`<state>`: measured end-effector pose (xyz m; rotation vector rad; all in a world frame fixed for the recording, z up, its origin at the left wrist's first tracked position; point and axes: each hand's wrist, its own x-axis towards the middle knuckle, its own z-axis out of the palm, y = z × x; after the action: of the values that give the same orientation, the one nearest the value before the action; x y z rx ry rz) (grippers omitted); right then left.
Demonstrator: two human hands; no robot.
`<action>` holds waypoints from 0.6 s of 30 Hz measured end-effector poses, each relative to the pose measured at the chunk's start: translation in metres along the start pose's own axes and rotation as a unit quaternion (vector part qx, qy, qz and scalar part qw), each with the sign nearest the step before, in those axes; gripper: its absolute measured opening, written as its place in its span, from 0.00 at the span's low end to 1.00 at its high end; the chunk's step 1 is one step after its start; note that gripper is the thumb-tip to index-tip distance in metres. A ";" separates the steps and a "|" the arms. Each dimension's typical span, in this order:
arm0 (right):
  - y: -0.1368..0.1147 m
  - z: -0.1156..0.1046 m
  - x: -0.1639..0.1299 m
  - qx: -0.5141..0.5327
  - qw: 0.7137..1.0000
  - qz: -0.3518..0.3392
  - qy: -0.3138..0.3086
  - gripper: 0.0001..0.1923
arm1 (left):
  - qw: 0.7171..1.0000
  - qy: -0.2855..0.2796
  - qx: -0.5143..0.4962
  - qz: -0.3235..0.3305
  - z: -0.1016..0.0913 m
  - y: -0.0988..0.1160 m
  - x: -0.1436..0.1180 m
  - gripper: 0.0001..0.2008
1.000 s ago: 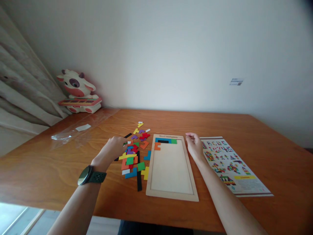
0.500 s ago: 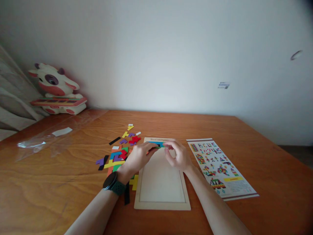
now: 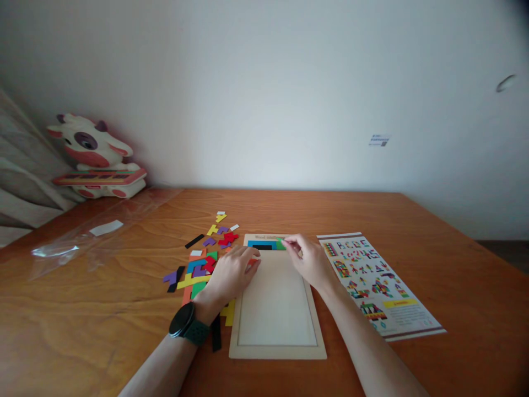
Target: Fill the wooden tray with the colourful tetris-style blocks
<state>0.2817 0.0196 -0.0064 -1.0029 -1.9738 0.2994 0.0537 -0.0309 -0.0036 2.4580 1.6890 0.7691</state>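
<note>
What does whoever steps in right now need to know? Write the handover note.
Left hand: resting at the puzzle tray's left edge, fingers beside an orange piece; grip unclear.
Right hand: fingertips at the green piece in the tray's top row.
Placed: blue, black and green pieces along the top; the rest of the tray is bare.
Left: the loose pieces heaped left of the tray. Pattern sheet lies to its right.
</note>
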 end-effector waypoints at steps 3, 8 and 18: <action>0.015 -0.004 0.000 -0.018 0.998 0.039 0.035 0.07 | 0.999 0.005 0.042 -0.004 0.007 -0.006 -0.001 0.11; 0.026 -0.002 -0.001 -0.080 0.997 0.007 -0.021 0.07 | 0.996 0.016 0.079 -0.026 0.018 -0.009 -0.004 0.16; 0.032 0.001 -0.005 -0.127 0.988 -0.014 -0.083 0.10 | 0.997 0.004 0.072 -0.023 0.014 -0.005 -0.004 0.15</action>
<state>0.2992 0.0368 -0.0274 -1.1416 -2.2154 0.1192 0.0545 -0.0289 -0.0187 2.4997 1.8595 0.6763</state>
